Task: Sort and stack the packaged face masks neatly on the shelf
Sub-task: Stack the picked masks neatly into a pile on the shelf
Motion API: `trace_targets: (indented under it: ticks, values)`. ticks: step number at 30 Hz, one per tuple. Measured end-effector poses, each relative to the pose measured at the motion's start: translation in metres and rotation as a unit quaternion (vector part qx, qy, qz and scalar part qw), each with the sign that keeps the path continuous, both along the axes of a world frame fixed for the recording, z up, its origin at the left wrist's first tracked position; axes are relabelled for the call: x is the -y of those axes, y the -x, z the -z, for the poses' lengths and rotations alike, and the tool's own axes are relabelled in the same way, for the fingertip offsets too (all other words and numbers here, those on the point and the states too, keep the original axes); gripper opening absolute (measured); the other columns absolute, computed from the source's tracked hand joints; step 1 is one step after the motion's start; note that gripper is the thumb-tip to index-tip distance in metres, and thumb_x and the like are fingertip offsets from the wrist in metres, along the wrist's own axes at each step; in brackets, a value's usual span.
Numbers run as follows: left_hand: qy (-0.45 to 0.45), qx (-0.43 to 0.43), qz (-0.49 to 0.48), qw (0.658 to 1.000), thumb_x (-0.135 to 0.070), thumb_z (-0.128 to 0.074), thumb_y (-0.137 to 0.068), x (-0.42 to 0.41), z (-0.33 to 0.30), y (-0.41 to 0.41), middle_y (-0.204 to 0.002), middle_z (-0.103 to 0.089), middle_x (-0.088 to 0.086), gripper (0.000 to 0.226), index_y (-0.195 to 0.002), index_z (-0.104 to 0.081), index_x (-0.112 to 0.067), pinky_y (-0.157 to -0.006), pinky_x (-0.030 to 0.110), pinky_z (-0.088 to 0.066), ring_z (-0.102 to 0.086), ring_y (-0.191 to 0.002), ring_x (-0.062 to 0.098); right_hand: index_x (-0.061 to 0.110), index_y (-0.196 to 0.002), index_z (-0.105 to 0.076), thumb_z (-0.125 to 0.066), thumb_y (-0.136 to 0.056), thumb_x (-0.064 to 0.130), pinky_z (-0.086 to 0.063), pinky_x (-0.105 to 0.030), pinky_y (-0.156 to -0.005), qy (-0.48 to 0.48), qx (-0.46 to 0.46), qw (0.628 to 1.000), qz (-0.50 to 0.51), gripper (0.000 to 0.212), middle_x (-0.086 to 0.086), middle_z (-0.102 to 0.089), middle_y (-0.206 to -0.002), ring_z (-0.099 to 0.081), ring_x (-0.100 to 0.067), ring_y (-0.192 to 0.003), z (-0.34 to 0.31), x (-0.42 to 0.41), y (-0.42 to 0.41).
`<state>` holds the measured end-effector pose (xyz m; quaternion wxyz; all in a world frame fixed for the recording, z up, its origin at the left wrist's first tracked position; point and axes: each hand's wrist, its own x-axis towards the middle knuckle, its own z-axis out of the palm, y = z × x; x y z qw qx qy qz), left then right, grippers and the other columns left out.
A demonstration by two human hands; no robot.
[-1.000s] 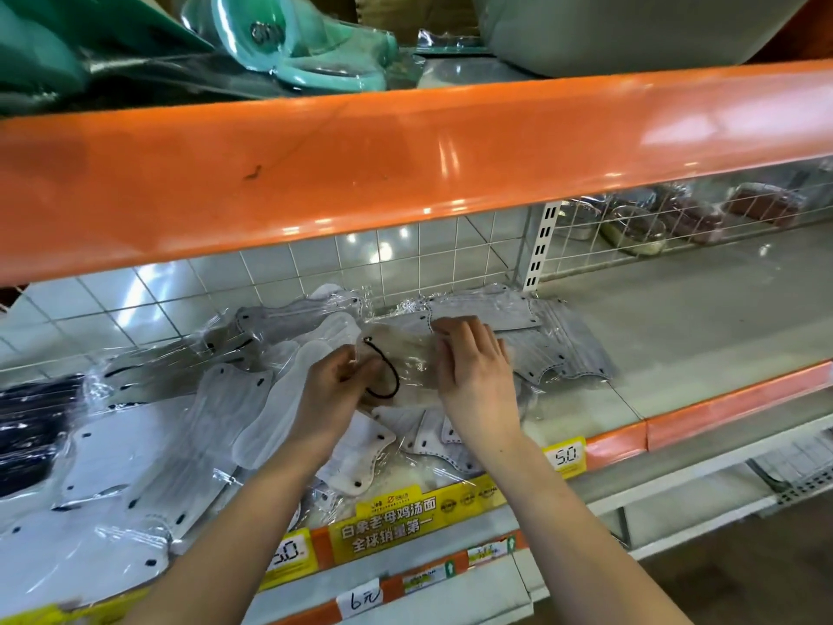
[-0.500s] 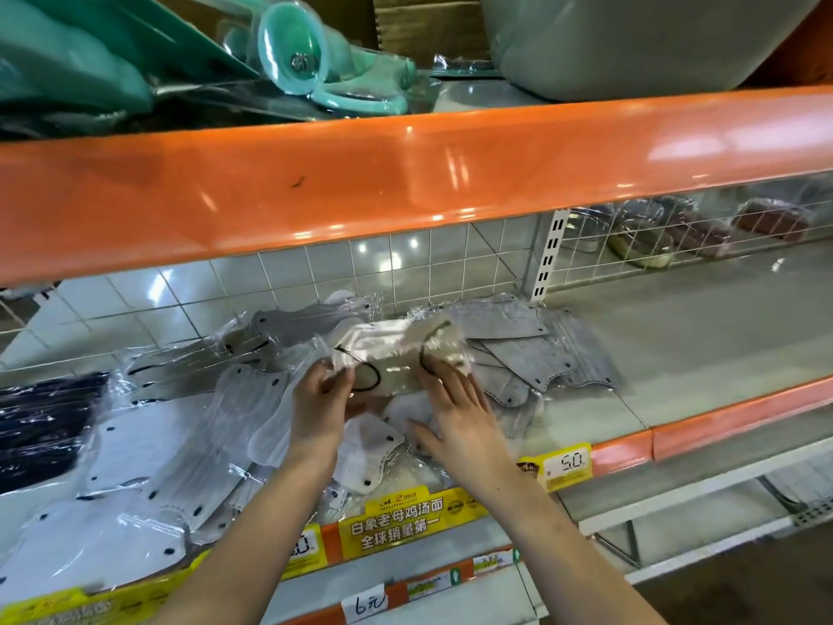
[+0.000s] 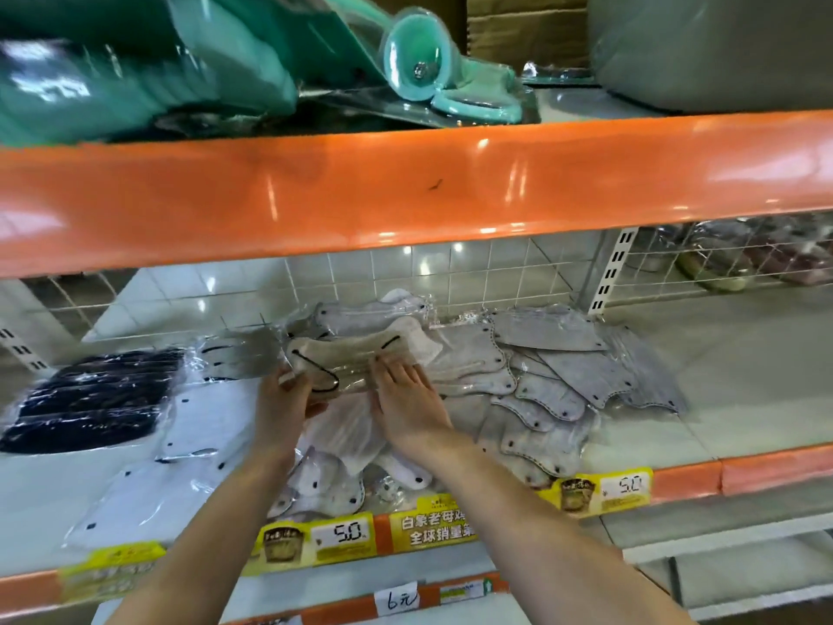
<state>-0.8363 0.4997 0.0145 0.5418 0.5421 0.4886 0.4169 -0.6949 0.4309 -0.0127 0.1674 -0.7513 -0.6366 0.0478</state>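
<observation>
Orange-edged shelf (image 3: 676, 482) holds the mask heap under your arms. You hold a beige mask pack (image 3: 347, 360) just behind the heap's middle: your left hand (image 3: 284, 406) curls round its left end, your right hand (image 3: 408, 406) lies flat, fingers straight, on its right half. Expect it light, floppy, its film slippery. Take it by both short ends. Grey packs (image 3: 554, 381) fan right of it, black packs (image 3: 90, 399) well left.

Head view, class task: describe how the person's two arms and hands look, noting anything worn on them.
Both forearms are bare up to the frame's bottom edge: no sleeves show. The left hand and right hand wear no gloves, and no rings, watch or wristband can be seen. Nails look short and unpainted.
</observation>
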Motion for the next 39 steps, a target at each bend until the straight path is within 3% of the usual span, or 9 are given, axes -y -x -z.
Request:
trace_targets:
  ticks: [3,5,8,11,17,25,28,34,39]
  values:
    - [-0.070,-0.083,-0.037,0.993,-0.005,-0.054,-0.084,-0.018,0.008,0.017,-0.102,-0.065,0.024,0.029,-0.110,-0.053,0.007,-0.075,0.042,-0.056,-0.064,-0.085,0.027,0.009,-0.150,-0.020,-0.036,-0.100,0.018,-0.009,-0.040,-0.119,0.011,-0.008,1.000,0.000,0.054,-0.008,-0.020,-0.157,-0.016,-0.026,-0.145,0.004,-0.016,0.017]
    - [-0.157,-0.215,-0.067,0.961,-0.002,-0.054,-0.083,-0.024,0.015,0.023,-0.125,-0.052,0.027,0.046,-0.127,-0.044,0.006,-0.096,0.053,-0.043,-0.051,-0.113,0.040,0.010,-0.152,-0.014,-0.036,-0.100,0.024,-0.004,-0.041,-0.119,0.038,-0.017,0.999,0.016,0.058,-0.006,-0.012,-0.159,-0.008,-0.023,-0.147,0.009,-0.020,0.025]
    - [-0.286,-0.317,-0.024,0.904,0.008,-0.052,-0.077,-0.013,0.019,0.015,-0.129,-0.048,0.028,0.054,-0.130,-0.045,0.006,-0.099,0.054,-0.038,-0.044,-0.120,0.044,0.015,-0.153,0.001,-0.037,-0.099,0.023,0.003,-0.039,-0.120,0.058,-0.001,0.998,0.039,0.066,-0.001,0.004,-0.161,0.006,-0.017,-0.147,0.023,-0.020,0.030]
    - [-0.303,-0.321,0.076,0.894,0.000,-0.048,-0.080,-0.004,0.027,-0.003,-0.131,-0.048,0.026,0.051,-0.131,-0.045,0.005,-0.098,0.053,-0.040,-0.045,-0.121,0.043,0.017,-0.153,0.003,-0.042,-0.098,0.033,0.006,-0.038,-0.118,0.058,0.001,0.997,0.043,0.073,0.000,0.006,-0.161,0.008,-0.016,-0.147,0.029,-0.023,0.031]
    - [-0.284,-0.369,0.164,0.870,-0.012,-0.054,-0.090,0.015,0.038,-0.034,-0.145,-0.039,0.018,0.052,-0.139,-0.040,-0.002,-0.113,0.040,-0.025,-0.030,-0.138,0.032,0.015,-0.146,-0.032,-0.046,-0.093,0.010,-0.015,-0.032,-0.118,0.011,-0.078,0.997,0.022,0.055,-0.002,-0.025,-0.155,-0.021,-0.022,-0.142,0.001,-0.007,0.008]
    - [-0.391,-0.325,0.315,0.801,-0.033,-0.034,-0.079,0.067,0.045,-0.084,-0.129,-0.056,0.013,0.059,-0.127,-0.055,-0.007,-0.104,0.032,-0.035,-0.050,-0.123,0.030,0.009,-0.139,-0.042,-0.054,-0.088,0.031,-0.025,-0.046,-0.111,0.076,0.013,0.968,0.238,0.057,-0.015,-0.033,-0.148,-0.032,-0.036,-0.135,0.007,0.087,-0.049]
    - [-0.379,-0.362,0.335,0.783,-0.029,-0.039,-0.088,0.087,0.046,-0.099,-0.144,-0.043,0.005,0.052,-0.138,-0.045,-0.015,-0.110,0.031,-0.027,-0.035,-0.136,0.023,0.003,-0.128,-0.055,-0.066,-0.071,0.039,-0.038,-0.055,-0.099,0.069,0.030,0.959,0.274,0.068,-0.023,-0.052,-0.129,-0.052,-0.044,-0.116,0.017,0.110,-0.061]
    - [-0.400,-0.388,0.329,0.762,-0.026,-0.041,-0.095,0.094,0.051,-0.119,-0.153,-0.028,0.002,0.052,-0.145,-0.034,-0.014,-0.114,0.025,-0.010,-0.020,-0.142,0.018,0.016,-0.149,-0.021,-0.055,-0.086,0.048,-0.014,-0.036,-0.114,0.102,0.005,0.967,0.232,0.078,-0.009,-0.014,-0.157,-0.018,-0.026,-0.143,0.014,0.129,-0.074]
    - [-0.405,-0.368,0.323,0.772,-0.032,-0.038,-0.080,0.097,0.056,-0.109,-0.116,-0.065,0.007,0.047,-0.110,-0.067,-0.009,-0.095,0.038,-0.047,-0.061,-0.112,0.026,0.013,-0.148,-0.027,-0.057,-0.089,0.046,-0.017,-0.033,-0.116,0.075,-0.024,0.972,0.220,0.074,-0.006,-0.023,-0.156,-0.019,-0.022,-0.144,0.014,0.129,-0.075]
